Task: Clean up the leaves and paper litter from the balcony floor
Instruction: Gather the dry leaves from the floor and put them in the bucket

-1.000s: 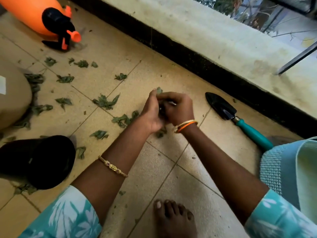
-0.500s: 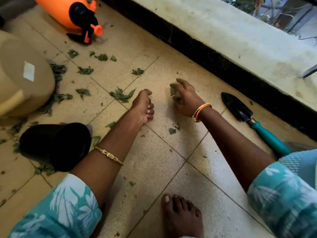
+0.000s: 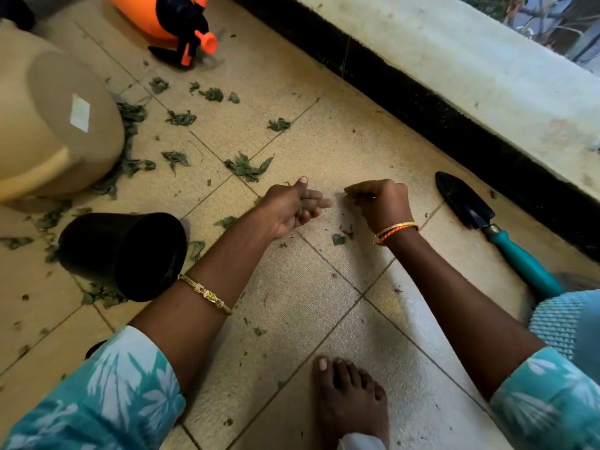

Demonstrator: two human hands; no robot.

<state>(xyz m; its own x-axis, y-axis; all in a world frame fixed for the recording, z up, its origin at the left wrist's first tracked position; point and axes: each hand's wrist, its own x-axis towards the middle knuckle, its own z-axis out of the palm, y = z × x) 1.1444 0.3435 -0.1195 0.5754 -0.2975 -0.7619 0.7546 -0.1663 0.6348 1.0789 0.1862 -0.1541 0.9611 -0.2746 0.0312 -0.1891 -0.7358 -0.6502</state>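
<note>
- Head view: the left hand (image 3: 293, 207) is held low over the tiled balcony floor (image 3: 324, 303) with its fingers curled; green bits show inside them, so a few leaf scraps appear to be gripped.
- The right hand (image 3: 381, 203) is held just beside it, a narrow gap apart, with fingers curled and fingertips pinched together; whether a leaf is pinched between them cannot be told.
- The leaves (image 3: 248, 167) are scattered over the floor, most of them beyond and left of the hands; one clump is seen just above the left hand.
- A small leaf scrap (image 3: 338, 239) is seen on the floor just below the right wrist.
- More leaves are gathered along the base of a beige pot (image 3: 48, 131) lying on its side at the far left.
- A black pot (image 3: 126, 254), also tipped over, is seen beside the left forearm, with leaves around it.
- An orange sprayer (image 3: 168, 17) is laid at the top edge.
- A trowel (image 3: 470, 209) with a teal handle is laid on the floor right of the right hand, near the black base of the balcony wall (image 3: 454, 60).
- A bare foot (image 3: 349, 397) is planted on the floor at the bottom.
</note>
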